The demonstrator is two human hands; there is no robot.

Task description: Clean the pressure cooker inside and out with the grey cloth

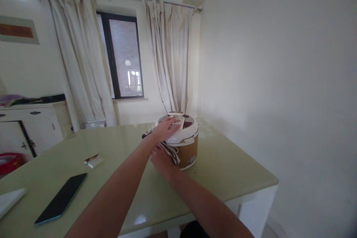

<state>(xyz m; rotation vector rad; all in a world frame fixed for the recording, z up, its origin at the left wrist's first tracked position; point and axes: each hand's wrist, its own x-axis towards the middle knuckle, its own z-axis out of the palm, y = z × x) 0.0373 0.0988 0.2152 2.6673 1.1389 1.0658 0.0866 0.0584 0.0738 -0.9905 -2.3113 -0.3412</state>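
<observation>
A small rice cooker [188,145] with a white lid and a tan body stands on the pale green table [228,171], toward its far right. My left hand [166,129] lies flat on the lid, fingers stretched out. My right hand [161,160] is lower, against the cooker's near side, closed on a striped cloth [170,151] that is pressed to the body. Part of the cloth also shows behind my left wrist.
A dark phone [61,198] lies face up near the table's left front. A small white object [94,160] sits beyond it, and a white sheet corner [9,200] at the left edge. A white cabinet [30,126], curtains and a window stand behind; a wall runs along the right.
</observation>
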